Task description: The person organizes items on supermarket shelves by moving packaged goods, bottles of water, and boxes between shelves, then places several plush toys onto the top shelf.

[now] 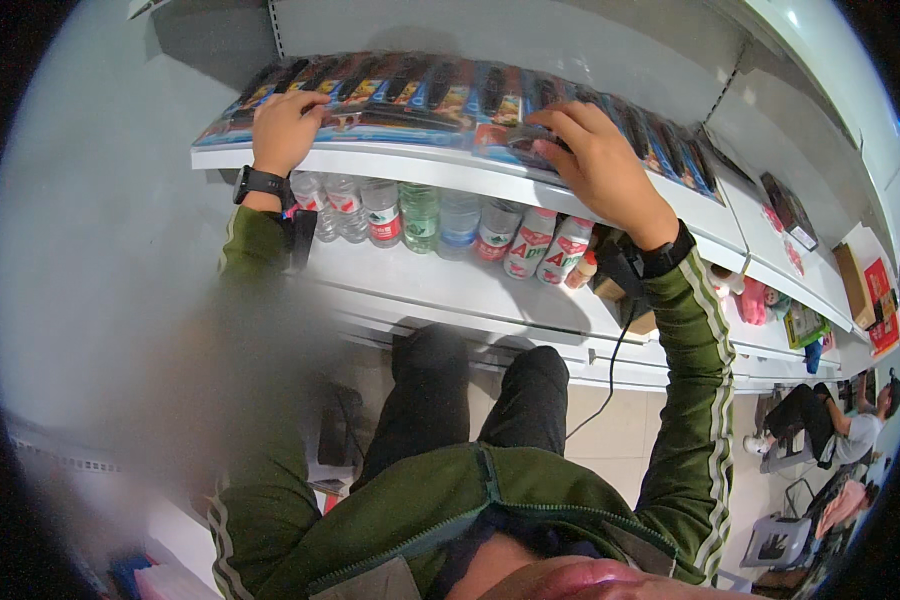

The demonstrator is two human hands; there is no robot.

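Note:
A row of flat blister packs (410, 105) lies along the white upper shelf (370, 158); their cards are blue and orange, with long dark items under clear plastic. My left hand (288, 130) rests at the left part of the row, fingers stretched over the packs and touching them. Towards the middle-right of the row, my right hand (600, 160) reaches in from the right. Its fingers are bent and apart, with thumb and fingertips on a pack near the shelf's front edge. No pack appears lifted by either hand.
Below, plastic bottles (420, 215) and white-and-red cans (530, 243) line the lower shelf. A black cable (610, 385) hangs beside my right arm. At right are more shelves with boxes (858, 275) and a seated person (830, 420). A grey blur covers the left side.

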